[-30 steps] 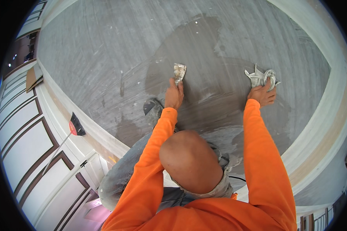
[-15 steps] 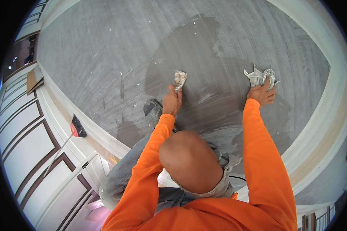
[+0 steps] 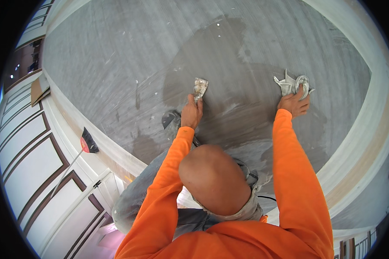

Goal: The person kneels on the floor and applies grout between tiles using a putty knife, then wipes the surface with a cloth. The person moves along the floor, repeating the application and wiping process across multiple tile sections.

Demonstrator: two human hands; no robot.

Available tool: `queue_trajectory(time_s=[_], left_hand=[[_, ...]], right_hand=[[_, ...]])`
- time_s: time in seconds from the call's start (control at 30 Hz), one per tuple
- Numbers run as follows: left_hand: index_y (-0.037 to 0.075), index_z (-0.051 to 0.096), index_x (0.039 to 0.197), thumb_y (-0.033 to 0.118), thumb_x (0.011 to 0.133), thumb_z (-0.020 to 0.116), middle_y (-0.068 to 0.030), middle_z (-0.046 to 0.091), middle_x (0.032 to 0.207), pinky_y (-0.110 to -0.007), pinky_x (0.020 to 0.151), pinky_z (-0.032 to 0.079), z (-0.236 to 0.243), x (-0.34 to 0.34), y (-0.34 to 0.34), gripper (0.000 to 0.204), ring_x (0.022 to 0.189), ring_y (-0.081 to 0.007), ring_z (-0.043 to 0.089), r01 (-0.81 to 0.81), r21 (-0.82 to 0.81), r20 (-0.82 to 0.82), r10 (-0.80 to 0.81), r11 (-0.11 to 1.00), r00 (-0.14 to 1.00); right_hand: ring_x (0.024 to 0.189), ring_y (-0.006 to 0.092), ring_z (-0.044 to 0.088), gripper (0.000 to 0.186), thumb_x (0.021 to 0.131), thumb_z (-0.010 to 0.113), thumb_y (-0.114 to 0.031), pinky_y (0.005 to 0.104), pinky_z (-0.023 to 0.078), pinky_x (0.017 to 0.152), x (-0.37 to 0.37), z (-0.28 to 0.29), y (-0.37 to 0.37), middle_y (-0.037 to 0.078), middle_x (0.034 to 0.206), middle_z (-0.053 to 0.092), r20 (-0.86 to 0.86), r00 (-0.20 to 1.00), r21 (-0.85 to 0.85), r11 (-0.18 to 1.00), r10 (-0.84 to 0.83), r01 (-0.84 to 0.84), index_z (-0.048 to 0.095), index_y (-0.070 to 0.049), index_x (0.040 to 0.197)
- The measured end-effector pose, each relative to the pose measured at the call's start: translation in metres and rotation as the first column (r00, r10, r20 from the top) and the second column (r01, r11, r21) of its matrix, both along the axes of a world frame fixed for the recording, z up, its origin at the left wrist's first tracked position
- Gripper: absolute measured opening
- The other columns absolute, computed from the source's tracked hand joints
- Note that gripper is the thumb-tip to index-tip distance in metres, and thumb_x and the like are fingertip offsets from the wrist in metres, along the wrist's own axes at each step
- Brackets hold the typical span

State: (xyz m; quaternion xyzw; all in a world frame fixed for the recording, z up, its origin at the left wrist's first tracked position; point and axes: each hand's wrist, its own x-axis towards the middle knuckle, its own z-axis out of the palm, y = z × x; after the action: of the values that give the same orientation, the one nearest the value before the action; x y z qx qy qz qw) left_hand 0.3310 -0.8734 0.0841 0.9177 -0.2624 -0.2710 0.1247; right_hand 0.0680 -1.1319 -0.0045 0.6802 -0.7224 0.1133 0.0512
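Note:
My left hand is closed around the handle of a putty knife. Its wide blade points away from me and is coated with whitish, brown-stained residue. The blade lies at or just above the grey floor; I cannot tell whether it touches. Farther right, my right hand has its fingers closed on a crumpled pale grey rag against the floor. Around both hands spreads a darker, damp-looking patch, with pale streaks and small white specks on it.
A broom with black bristles and a red head stands at the left, by white panelled doors with dark trim. Flat brown boards lean farther back. Pale borders edge the grey floor. My bent knees are close beneath my arms.
Hardly anything differs. The putty knife and my left hand have shifted very slightly left; my right hand and the rag stay in nearly the same place.

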Motion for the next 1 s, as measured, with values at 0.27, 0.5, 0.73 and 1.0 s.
queue_trajectory(time_s=[0.27, 0.5, 0.73, 1.0], left_hand=[[0.001, 0.04, 0.124, 0.033, 0.109, 0.05, -0.0355, 0.068, 0.081, -0.066, 0.07, 0.048, -0.007, 0.001, 0.005, 0.037, 0.078, -0.0593, 0.064, -0.017, 0.015, 0.027, 0.017, 1.0, 0.999], [0.001, 0.039, 0.121, 0.031, 0.108, 0.052, -0.0395, 0.067, 0.085, -0.067, 0.074, 0.047, 0.002, 0.0, -0.009, 0.035, 0.083, -0.062, 0.063, -0.084, 0.065, -0.017, 0.086, 0.994, 0.996], [0.001, 0.041, 0.12, 0.031, 0.109, 0.051, -0.0388, 0.067, 0.085, -0.066, 0.073, 0.048, -0.002, 0.001, -0.002, 0.034, 0.082, -0.0612, 0.063, -0.05, 0.045, 0.004, 0.05, 0.998, 0.999], [0.0, 0.04, 0.122, 0.032, 0.109, 0.05, -0.0378, 0.067, 0.085, -0.064, 0.07, 0.048, -0.001, 0.002, -0.003, 0.036, 0.08, -0.0594, 0.064, -0.081, 0.019, 0.019, 0.081, 0.997, 0.997]], right_hand=[[0.134, 0.0346, 0.047, 0.056, 0.092, 0.067, -0.018, 0.0517, 0.039, 0.104, 0.001, 0.0, 0.002, 0.015, 0.147, 0.048, 0.004, 1.0, 0.0, 1.0, 0.019, -0.019, 0.054, -0.034, 0.144], [0.135, 0.0342, 0.046, 0.055, 0.095, 0.065, -0.022, 0.0514, 0.037, 0.108, -0.005, -0.004, -0.001, 0.015, 0.15, 0.047, -0.018, 1.0, 0.035, 0.999, 0.001, 0.0, 0.054, -0.036, 0.146], [0.136, 0.0348, 0.045, 0.055, 0.095, 0.064, -0.022, 0.0514, 0.038, 0.106, -0.002, -0.001, 0.0, 0.016, 0.15, 0.047, 0.005, 1.0, 0.06, 0.998, 0.002, -0.002, 0.053, -0.037, 0.146], [0.135, 0.0347, 0.047, 0.054, 0.094, 0.064, -0.02, 0.0514, 0.038, 0.105, -0.003, -0.005, 0.0, 0.015, 0.149, 0.048, -0.016, 1.0, 0.011, 1.0, -0.001, 0.001, 0.054, -0.036, 0.145]])
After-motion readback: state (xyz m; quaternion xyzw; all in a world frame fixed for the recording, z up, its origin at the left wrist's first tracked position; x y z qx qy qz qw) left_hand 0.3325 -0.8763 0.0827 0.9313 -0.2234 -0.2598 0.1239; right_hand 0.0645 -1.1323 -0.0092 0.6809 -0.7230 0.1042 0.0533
